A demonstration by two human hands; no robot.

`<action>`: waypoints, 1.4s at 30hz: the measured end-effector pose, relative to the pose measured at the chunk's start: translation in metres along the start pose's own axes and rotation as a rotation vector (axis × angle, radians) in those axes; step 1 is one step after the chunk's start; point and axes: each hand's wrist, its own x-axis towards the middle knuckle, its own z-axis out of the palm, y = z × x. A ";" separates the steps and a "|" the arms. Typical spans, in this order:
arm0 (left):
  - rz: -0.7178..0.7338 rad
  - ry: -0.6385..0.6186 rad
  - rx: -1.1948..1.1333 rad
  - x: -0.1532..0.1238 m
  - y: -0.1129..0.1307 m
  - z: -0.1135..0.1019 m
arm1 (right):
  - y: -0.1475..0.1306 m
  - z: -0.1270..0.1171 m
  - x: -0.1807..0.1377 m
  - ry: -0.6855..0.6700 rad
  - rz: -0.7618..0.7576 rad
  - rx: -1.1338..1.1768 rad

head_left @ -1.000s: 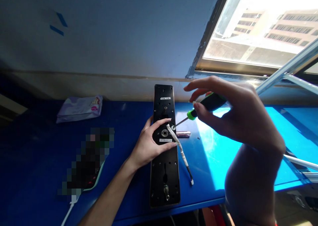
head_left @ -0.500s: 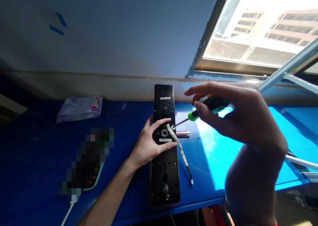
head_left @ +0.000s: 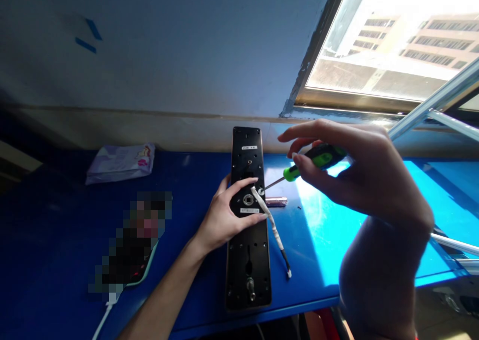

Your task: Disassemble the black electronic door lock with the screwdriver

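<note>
A long black lock panel (head_left: 247, 260) lies lengthwise on the blue table (head_left: 60, 230), its back side up. My left hand (head_left: 220, 218) grips the panel's middle from the left, index finger and thumb spread across it beside a square spindle hole. A white cable (head_left: 275, 235) runs off the panel's right edge to a small plug. My right hand (head_left: 359, 175) is closed on a black-and-green screwdriver (head_left: 312, 160), whose tip touches a screw spot at the panel's right edge.
A small metal cylinder (head_left: 277, 201) lies just right of the panel. A tissue pack (head_left: 119, 163) sits at the back left. A blurred device (head_left: 130, 245) with a white cord lies at the front left. A window frame (head_left: 430, 110) stands at the right.
The screwdriver handle has turned in my right fingers, showing more green now. My left hand and the panel have stayed put.
</note>
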 end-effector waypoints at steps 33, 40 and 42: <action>0.243 0.271 0.222 -0.007 -0.001 0.002 | 0.000 -0.006 -0.003 0.057 -0.023 -0.053; 0.273 0.269 0.225 -0.006 -0.002 0.003 | 0.001 -0.002 -0.001 0.027 -0.064 -0.032; 0.270 0.263 0.239 -0.006 -0.002 0.004 | 0.002 -0.001 0.000 -0.006 -0.078 -0.029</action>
